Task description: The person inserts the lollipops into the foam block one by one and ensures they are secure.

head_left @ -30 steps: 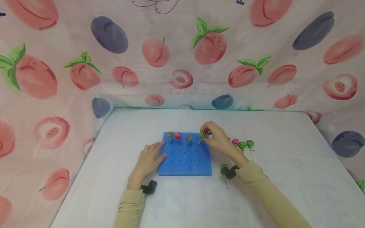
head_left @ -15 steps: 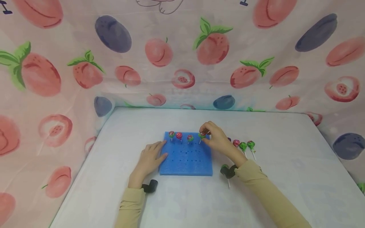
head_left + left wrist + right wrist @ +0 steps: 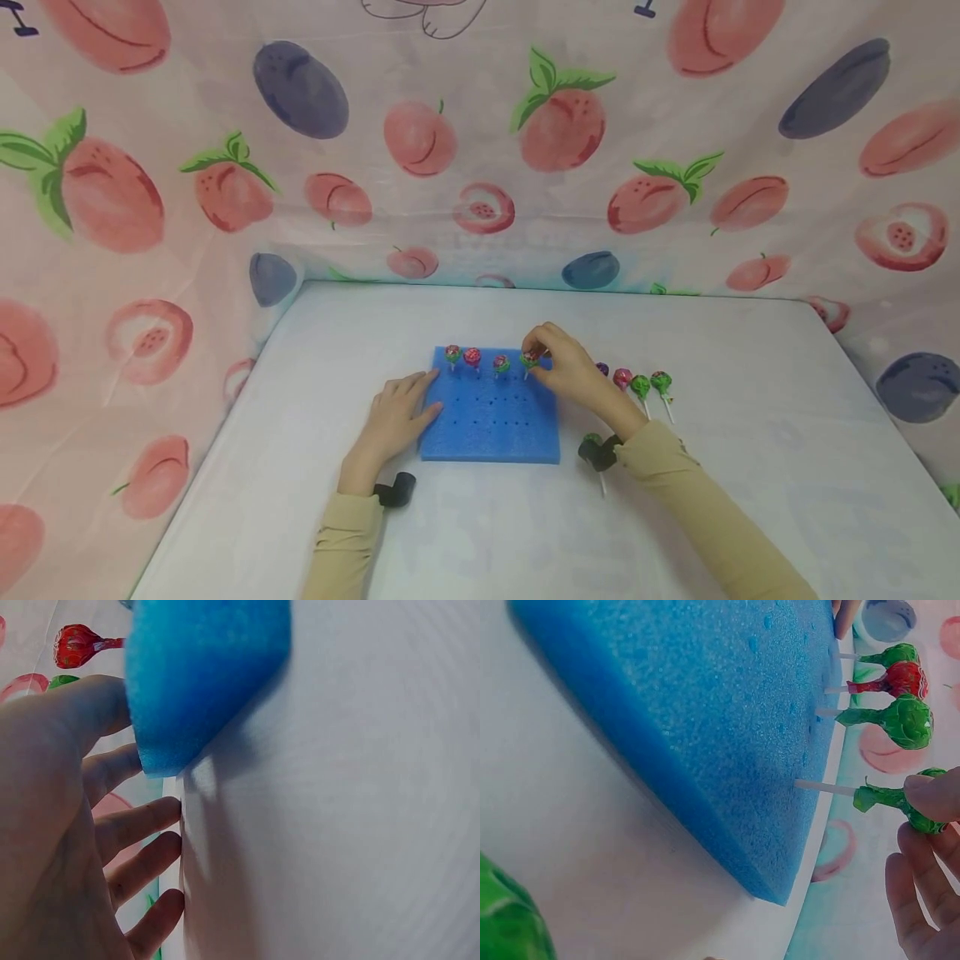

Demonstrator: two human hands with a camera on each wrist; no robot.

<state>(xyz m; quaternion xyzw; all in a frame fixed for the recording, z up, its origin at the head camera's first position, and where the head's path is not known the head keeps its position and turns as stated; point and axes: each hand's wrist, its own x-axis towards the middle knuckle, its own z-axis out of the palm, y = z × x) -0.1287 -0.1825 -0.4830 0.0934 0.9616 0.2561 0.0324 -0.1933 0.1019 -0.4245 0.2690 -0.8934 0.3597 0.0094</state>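
Note:
A blue foam board (image 3: pixel 491 442) dotted with small holes lies on the table. My left hand (image 3: pixel 392 419) rests along its left edge, fingers extended, with the thumb on top. By its round head, my right hand (image 3: pixel 572 371) pinches a green-wrapped lollipop (image 3: pixel 877 796) over the board's back right. That lollipop's white stick (image 3: pixel 825 787) meets the foam surface in the right wrist view. Along the back row stand a green-and-red lollipop (image 3: pixel 452 353), a red lollipop (image 3: pixel 472 357) and another green lollipop (image 3: pixel 501 364), their sticks in the foam.
Right of the board lie several loose lollipops, among them a pink one (image 3: pixel 622 378) and a green one (image 3: pixel 661 381); the right forearm partly covers this group. Another green lollipop (image 3: pixel 592 439) lies nearer, partly behind the black wrist camera (image 3: pixel 598 455). A fruit-print cloth (image 3: pixel 480 133) rises behind the white table.
My right hand stays at the board's back right with the lollipop, shifting only slightly. My left hand holds its place at the edge. The whole head view has drifted a little.

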